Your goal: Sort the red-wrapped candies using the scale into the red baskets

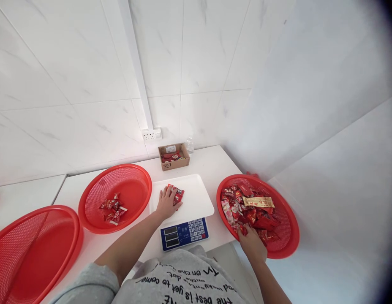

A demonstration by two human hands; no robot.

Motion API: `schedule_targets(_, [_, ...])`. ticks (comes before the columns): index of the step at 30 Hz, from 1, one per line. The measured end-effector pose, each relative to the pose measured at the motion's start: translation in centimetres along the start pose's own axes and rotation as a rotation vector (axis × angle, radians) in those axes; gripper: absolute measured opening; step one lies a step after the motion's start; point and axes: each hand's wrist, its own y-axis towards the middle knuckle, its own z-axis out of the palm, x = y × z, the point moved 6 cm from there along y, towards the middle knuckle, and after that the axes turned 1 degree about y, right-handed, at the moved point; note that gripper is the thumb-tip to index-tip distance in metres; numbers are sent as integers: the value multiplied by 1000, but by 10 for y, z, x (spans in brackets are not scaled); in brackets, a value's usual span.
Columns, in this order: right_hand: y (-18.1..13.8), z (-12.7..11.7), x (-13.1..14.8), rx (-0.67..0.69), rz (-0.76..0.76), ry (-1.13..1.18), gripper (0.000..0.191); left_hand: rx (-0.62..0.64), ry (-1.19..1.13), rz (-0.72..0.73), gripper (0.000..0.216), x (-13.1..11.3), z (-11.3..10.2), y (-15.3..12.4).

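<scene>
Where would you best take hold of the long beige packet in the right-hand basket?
Probably pinch the beige packet across its narrow width, from above: it lies flat atop the pile in the red basket, uncovered, running left to right.

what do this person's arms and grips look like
The left grip and right grip are bare hands with no gloves, and no watch or ring shows. Both forearms are uncovered. On the left arm a grey sleeve starts above the elbow; the right arm's sleeve is out of view. The grey top carries black printed lettering.
</scene>
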Motion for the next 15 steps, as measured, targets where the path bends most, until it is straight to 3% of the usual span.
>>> schedule_targets(5, [0,-1,0,24,25,-14,52,-10,-26,8,65,0,-7,-7])
schedule_targets(9, [-1,-2,1,13,12,-17,52,-124,-30,-66,65,13,-36,-12])
schedule_targets(12, [-1,-1,1,6,-6,-13,51,-257,29,-254,60,47,-73,-25])
schedule_targets(15, [-1,-1,0,1,-6,-15,49,-317,145,-511,63,105,-109,-56])
